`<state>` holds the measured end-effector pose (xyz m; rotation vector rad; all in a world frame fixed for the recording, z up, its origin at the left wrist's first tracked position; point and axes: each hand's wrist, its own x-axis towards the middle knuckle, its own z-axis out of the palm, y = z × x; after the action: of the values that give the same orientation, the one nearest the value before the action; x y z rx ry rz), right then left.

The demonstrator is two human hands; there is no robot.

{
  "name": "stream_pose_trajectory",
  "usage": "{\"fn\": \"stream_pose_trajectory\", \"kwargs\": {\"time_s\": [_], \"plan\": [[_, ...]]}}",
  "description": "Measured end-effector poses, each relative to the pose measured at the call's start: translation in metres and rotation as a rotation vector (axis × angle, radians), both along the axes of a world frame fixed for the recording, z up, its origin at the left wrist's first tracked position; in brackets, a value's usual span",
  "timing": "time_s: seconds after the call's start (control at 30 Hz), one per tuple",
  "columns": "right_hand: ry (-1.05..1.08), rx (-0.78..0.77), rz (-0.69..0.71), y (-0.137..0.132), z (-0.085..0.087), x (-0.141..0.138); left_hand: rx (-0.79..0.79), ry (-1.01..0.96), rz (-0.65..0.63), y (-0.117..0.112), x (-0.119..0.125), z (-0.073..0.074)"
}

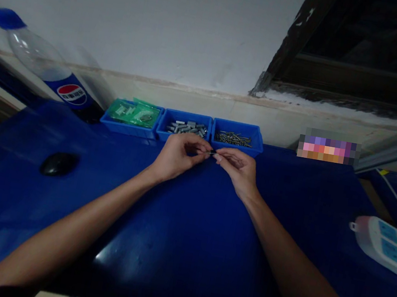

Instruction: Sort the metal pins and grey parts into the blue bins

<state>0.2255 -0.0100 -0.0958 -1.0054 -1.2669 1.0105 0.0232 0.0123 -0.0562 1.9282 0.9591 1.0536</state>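
Note:
Above the blue tabletop, my left hand (178,154) and my right hand (239,168) meet fingertip to fingertip. Both are closed in a pinch on a small thin piece (212,152), partly dark and partly shiny; the fingers hide most of it, so its kind is unclear. Just behind the hands stand three blue bins in a row. The right bin (258,141) holds many thin metal screws or pins (232,138). Short grey metal pieces (189,127) fill the middle bin (162,135). In the left bin (129,130) lie green plastic bags (138,113) with small parts inside.
A cola bottle (73,92) leans at the back left, with a black computer mouse (58,164) nearer on the blue table (182,247). On the right lies a white power strip (387,246). A blurred-out colourful item (328,149) is by the wall (166,21).

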Motion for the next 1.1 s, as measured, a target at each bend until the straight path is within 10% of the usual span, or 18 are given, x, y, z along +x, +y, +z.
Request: {"fn": "stream_pose_trajectory", "kwargs": {"time_s": [0.27,0.77,1.1], "plan": [[0.072,0.039,-0.221,0.001,-0.002,0.0,0.229,0.631,-0.092,0.003,-0.019,0.013],[0.056,0.047,-0.172,0.0,-0.003,0.002,0.196,0.946,-0.12,-0.006,-0.005,0.01],[0.047,0.07,-0.157,0.001,-0.006,0.003,0.258,0.493,-0.118,0.003,-0.012,0.016]]}}
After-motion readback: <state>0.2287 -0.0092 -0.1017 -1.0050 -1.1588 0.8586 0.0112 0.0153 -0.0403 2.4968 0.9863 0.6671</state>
